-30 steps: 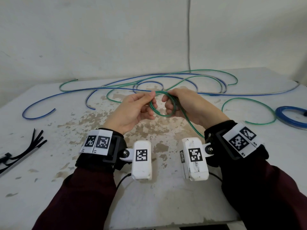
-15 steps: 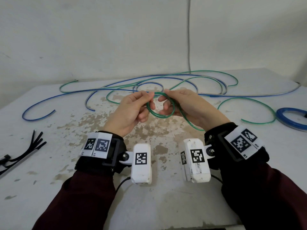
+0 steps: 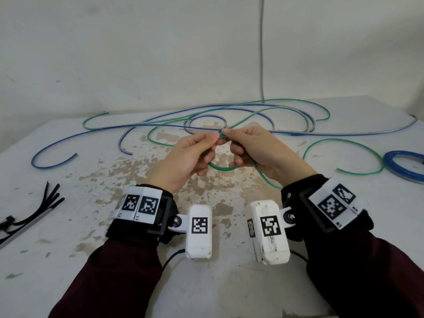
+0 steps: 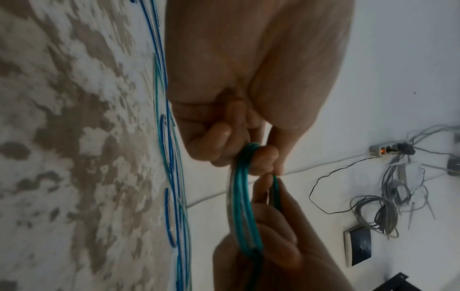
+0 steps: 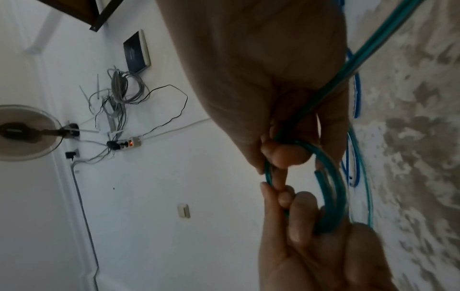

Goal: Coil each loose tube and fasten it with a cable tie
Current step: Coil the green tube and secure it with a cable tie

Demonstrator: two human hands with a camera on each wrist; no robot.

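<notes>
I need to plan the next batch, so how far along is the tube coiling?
Done: one blue coil lies at the table's right edge; a tie on it can't be seen. In hand: the left hand and right hand wind a small green coil, not yet tied. Left: the loose tubes behind, with the cable ties unused.

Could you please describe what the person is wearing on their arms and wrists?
Both arms wear dark maroon sleeves. Each wrist has a black strap with white, black-patterned marker tags, plus a white box-shaped camera unit bearing a similar marker; thin black cables trail from them.
</notes>
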